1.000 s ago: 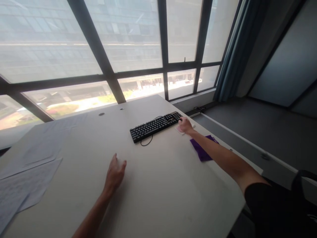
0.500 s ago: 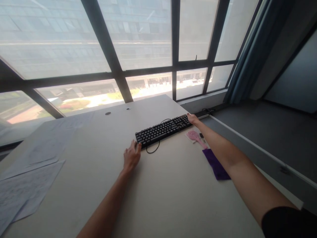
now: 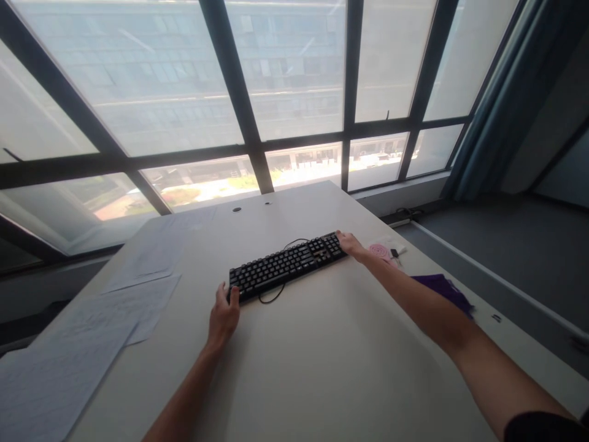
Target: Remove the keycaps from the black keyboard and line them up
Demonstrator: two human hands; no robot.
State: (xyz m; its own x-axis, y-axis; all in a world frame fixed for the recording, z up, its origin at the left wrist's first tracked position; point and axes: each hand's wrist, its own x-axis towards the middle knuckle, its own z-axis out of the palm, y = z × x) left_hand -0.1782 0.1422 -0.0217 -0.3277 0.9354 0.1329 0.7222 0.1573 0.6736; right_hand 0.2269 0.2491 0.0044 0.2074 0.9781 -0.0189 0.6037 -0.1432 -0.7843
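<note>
A black keyboard [image 3: 285, 265] is held at both ends over the white table [image 3: 294, 368], its right end farther from me than its left. My left hand [image 3: 224, 316] is closed on the near left corner, thumb on top. At the other end, my right hand [image 3: 350, 244] grips the right edge. A black cable loops out below the keyboard's front and shows again behind it. Beyond my right forearm lie a pink hairbrush [image 3: 380, 250] with a round head, partly covered by the arm, and a purple cloth pouch [image 3: 444, 291].
Overlapping sheets of paper [image 3: 87, 362] cover the table's left side. A small black and white item [image 3: 396, 252] lies beside the brush. Large framed windows [image 3: 294, 73] rise behind the table, and a blue curtain [image 3: 488, 104] hangs at the right.
The keyboard has moved left and nearer to me in both hands, away from the hairbrush and pouch. The camera's view has turned left, showing more of the papers.
</note>
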